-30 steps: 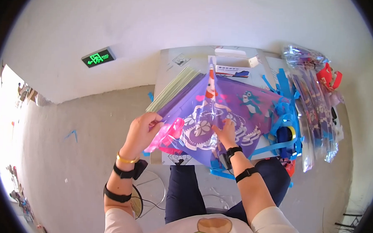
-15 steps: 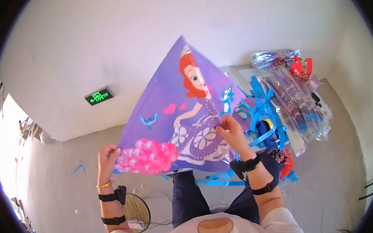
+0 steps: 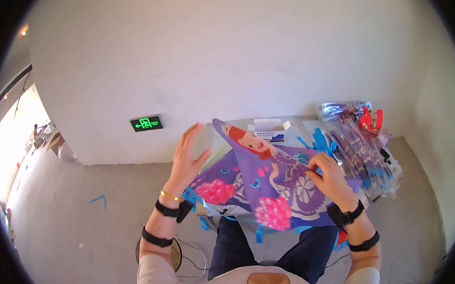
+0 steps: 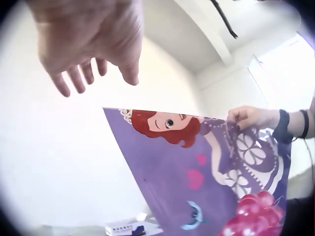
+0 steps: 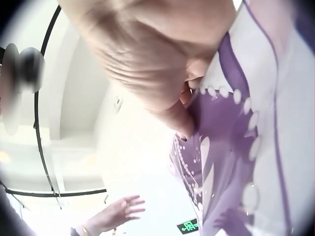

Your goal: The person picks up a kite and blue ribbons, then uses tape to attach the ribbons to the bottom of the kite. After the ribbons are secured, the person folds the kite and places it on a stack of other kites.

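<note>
My right hand (image 3: 331, 181) pinches a purple triangular kite (image 3: 274, 212), printed with a red-haired princess and pink balloons, near its middle fold. The kite hangs folded in front of me, its pointed tip up and to the left. In the right wrist view, thumb and fingers close on the purple sheet (image 5: 221, 128). My left hand (image 3: 186, 158) is raised left of the kite with fingers spread and straight, holding nothing; the left wrist view shows this hand (image 4: 93, 39) apart from the sheet. Beneath lies another matching purple kite (image 3: 215, 192) on the table.
A small white box (image 3: 270, 129) stands at the table's back. Blue ribbons (image 3: 320, 141) lie at the right, beside a pile of clear-wrapped purple packs (image 3: 361, 149) with a red item (image 3: 371, 120). A wall rises behind, bearing a green exit sign (image 3: 146, 123).
The kite was lifted off the pile and spread by both hands, then swung right and folded over. My left hand has let go of its corner and risen; my right hand has moved right with it.
</note>
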Demonstrator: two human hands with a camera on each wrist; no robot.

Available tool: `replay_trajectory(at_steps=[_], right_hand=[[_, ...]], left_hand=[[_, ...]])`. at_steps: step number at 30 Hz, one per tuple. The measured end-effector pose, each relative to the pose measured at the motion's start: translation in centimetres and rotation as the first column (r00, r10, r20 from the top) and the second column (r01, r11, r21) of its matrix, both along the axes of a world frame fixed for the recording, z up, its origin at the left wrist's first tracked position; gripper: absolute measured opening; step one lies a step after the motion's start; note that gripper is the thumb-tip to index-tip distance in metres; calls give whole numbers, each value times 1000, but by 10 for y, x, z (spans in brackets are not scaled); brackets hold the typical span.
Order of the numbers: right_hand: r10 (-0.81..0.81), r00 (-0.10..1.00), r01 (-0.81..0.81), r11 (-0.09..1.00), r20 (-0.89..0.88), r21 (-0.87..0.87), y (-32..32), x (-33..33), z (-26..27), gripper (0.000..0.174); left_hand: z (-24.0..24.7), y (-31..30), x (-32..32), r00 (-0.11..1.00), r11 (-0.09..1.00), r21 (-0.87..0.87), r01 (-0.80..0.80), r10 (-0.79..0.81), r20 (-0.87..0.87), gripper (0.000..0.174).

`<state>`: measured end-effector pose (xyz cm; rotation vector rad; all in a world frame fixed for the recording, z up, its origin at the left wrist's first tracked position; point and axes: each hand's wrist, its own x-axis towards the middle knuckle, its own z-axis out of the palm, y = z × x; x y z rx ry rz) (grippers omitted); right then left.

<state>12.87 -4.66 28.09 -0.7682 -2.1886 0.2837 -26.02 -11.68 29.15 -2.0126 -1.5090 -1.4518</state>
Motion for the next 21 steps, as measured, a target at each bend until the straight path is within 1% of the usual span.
replay_trajectory(at_steps=[1, 3, 4, 6, 7, 9, 10, 12, 14, 16, 18, 21], right_hand=[[12, 1000, -12, 1000, 5, 13, -8, 7, 4, 20], [-11, 998, 6, 996, 55, 89, -19, 18, 10, 21], [-24, 999, 22, 999, 41, 48, -24, 22, 13, 20], [-14, 999, 11, 998, 50, 57, -29, 29, 21, 20], [-3, 998, -1, 998, 62, 59, -31, 32, 25, 20], [-12, 997, 7, 997, 74, 74, -38, 36, 34, 20], [-22, 996, 14, 996, 86, 93, -40, 39, 37, 20], [-33, 996, 24, 994, 82, 102, -41, 43, 40, 19], [-40, 996, 32, 993, 76, 110, -39, 45, 41, 19], [-52, 998, 51, 997, 23, 60, -37, 47, 41, 17], [-58, 997, 55, 997, 41, 59, -37, 47, 47, 17], [-80, 995, 74, 994, 62, 83, -35, 51, 45, 17]], left_hand=[[12, 1, 3, 1000, 1000, 13, -12, 12, 5, 54], [29, 2, 5, 969, 999, 12, 31, -27, -247, 38], [33, 2, 6, 969, 999, 14, 30, -26, -246, 38], [43, 3, 5, 956, 996, -48, 71, -82, -282, 26], [47, 4, 6, 955, 996, -50, 72, -84, -284, 26], [52, 2, 5, 933, 989, -72, 129, -146, -328, 23], [53, 0, 6, 934, 989, -73, 126, -143, -329, 23], [55, -5, 4, 913, 966, -240, 100, -185, -364, 24], [52, -9, 3, 919, 966, -236, 105, -185, -348, 23], [48, -15, 3, 925, 965, -236, 112, -189, -331, 23], [48, -17, 3, 918, 947, -272, 170, -253, -306, 19], [40, -17, -1, 910, 943, -286, 170, -261, -321, 17]])
